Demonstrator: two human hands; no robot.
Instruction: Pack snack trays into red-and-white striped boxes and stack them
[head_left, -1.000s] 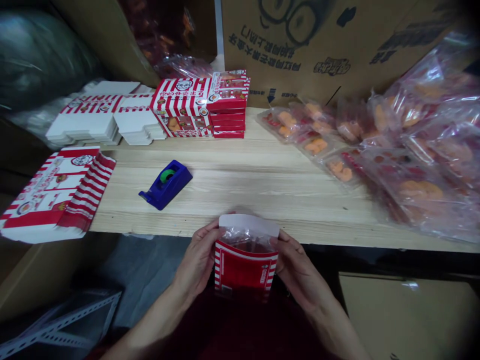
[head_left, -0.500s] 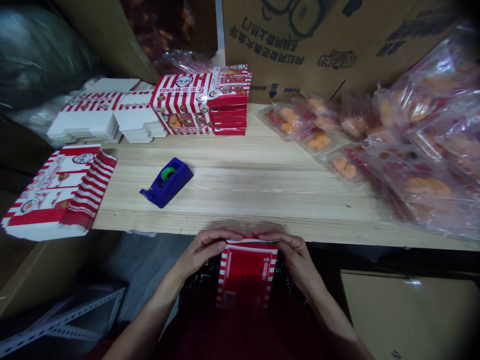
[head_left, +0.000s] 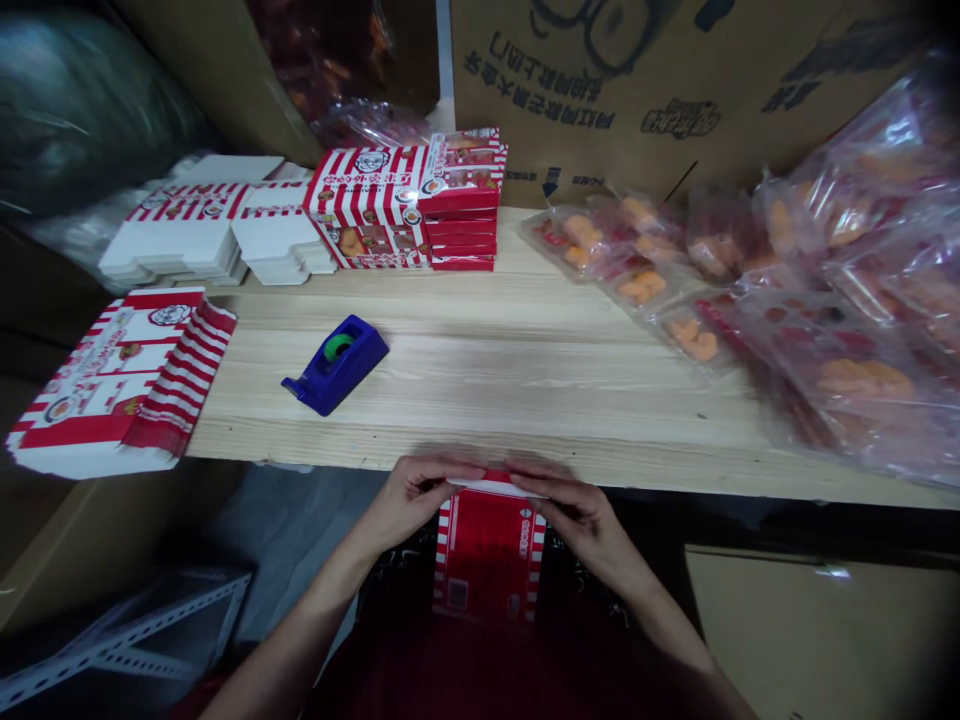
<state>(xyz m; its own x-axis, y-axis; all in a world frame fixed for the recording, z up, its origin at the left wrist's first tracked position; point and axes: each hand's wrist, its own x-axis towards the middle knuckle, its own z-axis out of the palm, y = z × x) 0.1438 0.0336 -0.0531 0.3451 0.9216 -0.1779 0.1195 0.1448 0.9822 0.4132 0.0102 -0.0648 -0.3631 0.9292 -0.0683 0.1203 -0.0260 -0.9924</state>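
A red-striped pouch is pinched along its top edge by the curled left hand and right hand, best kept level.

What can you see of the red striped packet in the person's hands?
The packet looks like flat, glossy printed card or film. It has a red central panel with red-and-white stripes down both sides, a small logo near the upper right, and a square code patch near the lower left. A white strip runs along its top edge, where the left hand and right hand grip it from either side. It hangs roughly upright, just below the front edge of the wooden table, without touching it.
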